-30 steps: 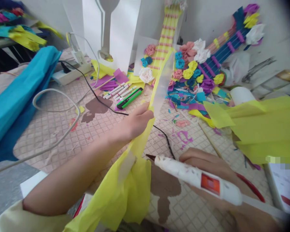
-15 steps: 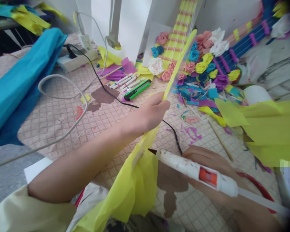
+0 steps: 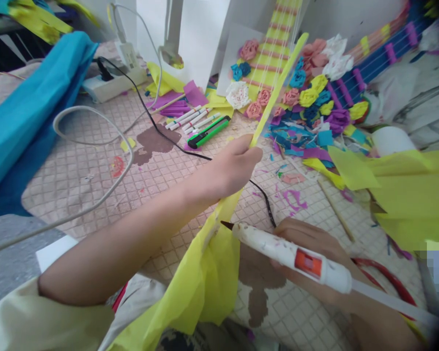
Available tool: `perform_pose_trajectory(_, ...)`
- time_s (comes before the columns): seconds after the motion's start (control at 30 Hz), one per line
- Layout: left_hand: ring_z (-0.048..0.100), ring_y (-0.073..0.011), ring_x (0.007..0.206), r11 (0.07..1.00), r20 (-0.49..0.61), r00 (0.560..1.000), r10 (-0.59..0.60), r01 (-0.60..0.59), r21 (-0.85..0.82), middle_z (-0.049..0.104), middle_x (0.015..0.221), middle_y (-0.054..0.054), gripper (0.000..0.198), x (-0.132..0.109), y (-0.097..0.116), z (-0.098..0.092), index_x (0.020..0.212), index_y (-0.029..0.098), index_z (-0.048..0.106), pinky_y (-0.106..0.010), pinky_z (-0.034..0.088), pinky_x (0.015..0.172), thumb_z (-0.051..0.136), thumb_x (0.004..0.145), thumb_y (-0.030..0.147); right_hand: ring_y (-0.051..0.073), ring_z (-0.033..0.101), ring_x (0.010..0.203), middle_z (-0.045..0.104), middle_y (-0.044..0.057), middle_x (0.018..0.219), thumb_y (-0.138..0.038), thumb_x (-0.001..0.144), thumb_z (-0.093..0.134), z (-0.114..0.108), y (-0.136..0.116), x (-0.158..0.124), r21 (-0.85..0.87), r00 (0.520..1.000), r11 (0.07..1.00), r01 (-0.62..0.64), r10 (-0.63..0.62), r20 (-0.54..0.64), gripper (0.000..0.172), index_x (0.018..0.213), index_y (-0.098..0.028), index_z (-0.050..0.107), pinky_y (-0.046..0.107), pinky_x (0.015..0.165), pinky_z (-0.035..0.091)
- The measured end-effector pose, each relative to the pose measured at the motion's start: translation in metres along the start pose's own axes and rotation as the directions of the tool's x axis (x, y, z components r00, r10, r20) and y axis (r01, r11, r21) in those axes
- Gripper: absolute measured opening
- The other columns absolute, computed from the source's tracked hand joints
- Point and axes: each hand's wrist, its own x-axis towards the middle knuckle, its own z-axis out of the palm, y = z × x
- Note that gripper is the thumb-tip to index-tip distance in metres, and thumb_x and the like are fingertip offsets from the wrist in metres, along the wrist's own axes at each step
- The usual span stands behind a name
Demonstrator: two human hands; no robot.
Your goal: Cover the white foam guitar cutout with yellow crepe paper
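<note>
My left hand is closed around a long thin stick wrapped in yellow crepe paper, which slants up and away. Below the hand the loose yellow paper hangs in folds toward my lap. In my right hand is a white hot glue gun with an orange window; a clear glue stick runs out of its back end. The gun's dark nozzle points left, at or very near the paper's edge just under my left hand. Most of my right fingers are hidden behind the gun.
A green box cutter, several white markers and a power strip lie on the quilted table cover. Paper flowers and scraps fill the back right. Blue crepe paper lies left, yellow sheets right. Cables cross the left side.
The glue gun's nozzle has shifted slightly left along the yellow paper. The view has moved a little. My left hand keeps its grip on the wrapped stick.
</note>
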Motion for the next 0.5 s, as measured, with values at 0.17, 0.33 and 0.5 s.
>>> perform_pose_trajectory(0.17, 0.046, -0.0126, 0.059, 1.0, -0.007, 1.0, -0.009, 0.009, -0.023, 0.042, 0.06, 0.003, 0.014, -0.0015, 0.0006, 0.0019, 0.068, 0.02, 0.047, -0.025, 0.032, 0.053, 0.038, 0.078, 0.018, 0.015, 0.046, 0.062, 0.051, 0.001, 0.069, -0.02, 0.077, 0.056, 0.0004, -0.001, 0.0005, 0.007, 1.0, 1.0, 0.0, 0.0, 0.0, 0.009, 0.077, -0.02, 0.047, 0.03, 0.054, 0.035)
perform_pose_trajectory(0.33, 0.043, -0.0114, 0.055, 0.999, -0.009, 1.0, 0.004, -0.004, -0.032, 0.039, 0.058, 0.003, 0.015, -0.0005, 0.0006, 0.0026, 0.068, 0.019, 0.048, -0.025, 0.031, 0.051, 0.038, 0.078, 0.016, 0.015, 0.048, 0.062, 0.052, 0.0, 0.07, -0.018, 0.078, 0.055, 0.0006, -0.002, 0.0024, -0.009, 1.0, 1.0, -0.014, 0.014, 0.012, 0.008, 0.078, -0.021, 0.047, 0.029, 0.055, 0.036)
perform_pose_trajectory(0.5, 0.039, -0.0105, 0.052, 1.0, -0.003, 1.0, 0.013, -0.013, -0.028, 0.039, 0.057, 0.003, 0.015, -0.0003, 0.0012, 0.0023, 0.069, 0.019, 0.049, -0.025, 0.028, 0.048, 0.037, 0.078, 0.014, 0.015, 0.047, 0.06, 0.051, 0.0, 0.069, -0.02, 0.077, 0.055, 0.0011, 0.0004, 0.0007, -0.01, 1.0, 1.0, -0.013, 0.013, 0.012, 0.01, 0.075, -0.021, 0.046, 0.03, 0.054, 0.035)
